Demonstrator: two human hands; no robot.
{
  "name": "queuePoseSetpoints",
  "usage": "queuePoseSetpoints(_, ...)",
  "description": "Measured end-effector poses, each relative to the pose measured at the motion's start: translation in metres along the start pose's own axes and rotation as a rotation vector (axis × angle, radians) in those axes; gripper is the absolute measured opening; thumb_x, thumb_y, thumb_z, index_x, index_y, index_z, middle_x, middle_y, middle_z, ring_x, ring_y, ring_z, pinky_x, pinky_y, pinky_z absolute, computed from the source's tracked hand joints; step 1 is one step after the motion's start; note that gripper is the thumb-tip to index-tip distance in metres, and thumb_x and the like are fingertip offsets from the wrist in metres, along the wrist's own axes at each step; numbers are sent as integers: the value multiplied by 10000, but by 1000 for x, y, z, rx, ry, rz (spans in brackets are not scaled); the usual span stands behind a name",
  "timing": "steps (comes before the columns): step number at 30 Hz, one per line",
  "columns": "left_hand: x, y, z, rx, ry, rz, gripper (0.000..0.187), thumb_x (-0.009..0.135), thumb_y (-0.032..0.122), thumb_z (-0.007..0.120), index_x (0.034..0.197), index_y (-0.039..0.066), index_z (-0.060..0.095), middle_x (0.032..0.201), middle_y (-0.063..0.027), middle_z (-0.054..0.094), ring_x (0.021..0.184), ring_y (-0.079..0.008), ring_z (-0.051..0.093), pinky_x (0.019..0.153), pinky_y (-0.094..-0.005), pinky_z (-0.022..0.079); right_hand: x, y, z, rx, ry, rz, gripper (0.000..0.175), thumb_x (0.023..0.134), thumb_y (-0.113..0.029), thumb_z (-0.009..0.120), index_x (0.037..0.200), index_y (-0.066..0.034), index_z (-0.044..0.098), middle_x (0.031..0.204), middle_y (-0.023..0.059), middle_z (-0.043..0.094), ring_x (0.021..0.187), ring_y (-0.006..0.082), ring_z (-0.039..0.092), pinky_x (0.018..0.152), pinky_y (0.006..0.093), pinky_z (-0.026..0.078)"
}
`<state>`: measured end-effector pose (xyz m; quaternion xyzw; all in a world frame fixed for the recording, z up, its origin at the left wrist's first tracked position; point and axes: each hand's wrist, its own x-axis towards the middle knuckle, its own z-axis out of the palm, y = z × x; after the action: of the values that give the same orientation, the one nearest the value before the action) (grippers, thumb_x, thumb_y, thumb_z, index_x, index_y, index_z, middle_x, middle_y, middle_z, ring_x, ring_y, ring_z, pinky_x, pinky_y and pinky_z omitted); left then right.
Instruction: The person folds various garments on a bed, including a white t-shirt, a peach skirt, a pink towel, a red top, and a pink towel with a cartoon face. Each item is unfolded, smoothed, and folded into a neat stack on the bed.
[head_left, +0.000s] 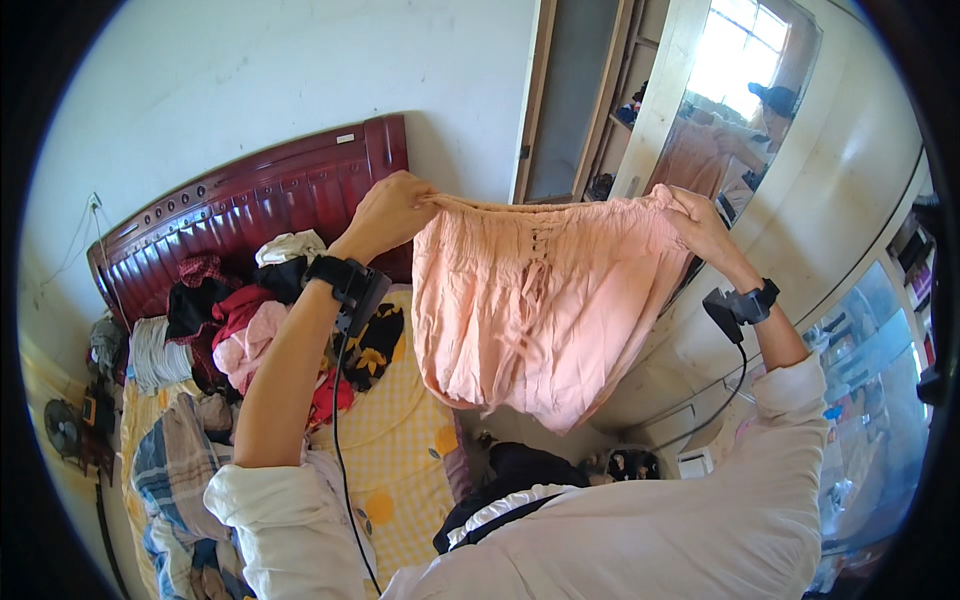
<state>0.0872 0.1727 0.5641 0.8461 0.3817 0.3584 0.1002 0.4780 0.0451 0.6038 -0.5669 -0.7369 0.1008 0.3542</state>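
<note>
A peach-pink garment with a gathered elastic waistband and lace-up ties at its front hangs spread out before me. My left hand is closed on one end of the waistband. At the other end, my right hand grips a bunched corner of the cloth. The waistband is stretched nearly level between both hands, and the lower part drapes loosely, clear of the bed. Most of the fingers are hidden behind or in the fabric. Each wrist wears a black strapped device with a cable.
To the left stands a bed with a dark red wooden headboard, a yellow checked sheet and heaped clothes. A wardrobe with a mirror and open shelves is on the right. A fan stands at far left.
</note>
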Motion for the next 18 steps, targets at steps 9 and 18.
queuePoseSetpoints(9,-12,3,-1,-163,-146,-177,223,849,155,601,1010,13,664,813,-83,664,763,-131,600,726,-286,483,-2,-4,0,-6,1,-20,174,888,-79,527,1003,47,564,754,18,502,719,63,458,667,244,421)
queuePoseSetpoints(18,-33,8,5,-239,-138,-225,206,825,160,590,917,-21,628,672,-60,539,640,-99,476,594,-279,428,-1,1,7,213,-66,91,260,871,-36,503,1105,55,571,958,12,590,890,78,526,808,233,421)
